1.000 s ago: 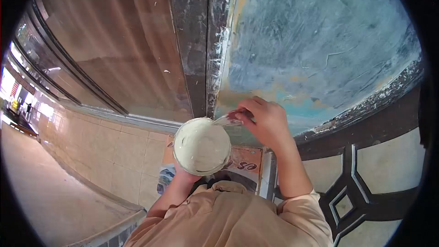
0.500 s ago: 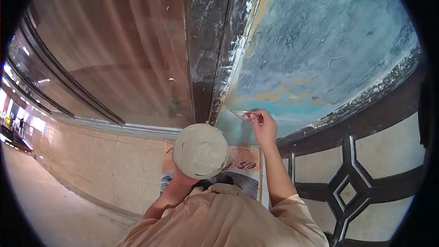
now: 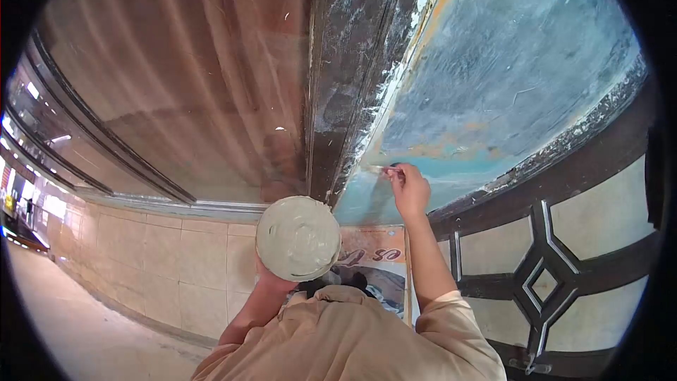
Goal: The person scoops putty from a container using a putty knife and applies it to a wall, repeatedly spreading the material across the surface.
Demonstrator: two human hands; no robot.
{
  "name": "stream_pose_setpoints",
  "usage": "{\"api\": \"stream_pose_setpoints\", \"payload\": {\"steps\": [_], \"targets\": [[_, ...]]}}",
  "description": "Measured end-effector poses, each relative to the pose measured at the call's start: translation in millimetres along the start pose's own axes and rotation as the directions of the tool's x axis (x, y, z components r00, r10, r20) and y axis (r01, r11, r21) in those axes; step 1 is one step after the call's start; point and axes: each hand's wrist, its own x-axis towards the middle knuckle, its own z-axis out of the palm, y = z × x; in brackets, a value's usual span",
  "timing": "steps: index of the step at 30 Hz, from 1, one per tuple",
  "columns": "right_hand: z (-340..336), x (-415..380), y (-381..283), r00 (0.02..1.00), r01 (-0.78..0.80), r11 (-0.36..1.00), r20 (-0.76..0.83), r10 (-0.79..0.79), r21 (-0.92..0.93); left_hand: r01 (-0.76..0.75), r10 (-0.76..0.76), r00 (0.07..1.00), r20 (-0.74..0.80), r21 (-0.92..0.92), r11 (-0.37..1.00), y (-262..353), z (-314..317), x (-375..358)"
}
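Note:
My left hand [image 3: 273, 279] supports a round tub of pale grey-green putty [image 3: 297, 238] from below and the side; most of its fingers are hidden behind the tub. The putty's top is smeared in swirls and reaches near the rim. Pinched in my right hand [image 3: 412, 196] is a small putty knife [image 3: 379, 168], its blade pointing left. The blade lies at or very near the turquoise lower part of the wall [image 3: 448, 182], beside the dark wooden frame [image 3: 336, 120]; whether it touches cannot be made out. White filler streaks [image 3: 384, 95] run along the joint between frame and wall.
A glass panel with a brown curtain [image 3: 190, 85] fills the left. At the right stands a dark door with pale panels and a diamond motif [image 3: 544, 284]. Below me lies a printed banner sheet [image 3: 377, 245], next to beige tiles [image 3: 201, 250].
The view has shifted, so frame and wall sit farther right. The tub has moved slightly left relative to my body. The putty knife's blade has turned and looks narrower now.

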Motion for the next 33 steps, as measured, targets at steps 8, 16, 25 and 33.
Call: {"api": "stream_pose_setpoints", "payload": {"steps": [8,16,25,33], "targets": [[-36,14,-30,0.986,0.002,1.000,-0.165,0.001,0.021,0.082,-0.078,0.990,0.119,-0.030,0.996,16,-8,1],[-20,17,-29,0.994,0.012,0.996,-0.108,-0.021,-0.088,0.134,-0.129,0.989,-0.073,0.061,0.989,26,7,2],[-3,4,-17,0.999,0.047,0.991,0.029,-0.043,-0.126,0.103,-0.100,0.994,-0.032,0.101,0.990,27,3,-2],[-28,11,-43,0.995,0.059,0.995,-0.070,-0.065,-0.081,0.094,-0.093,0.995,-0.033,0.004,0.996,22,-8,-4]]}}
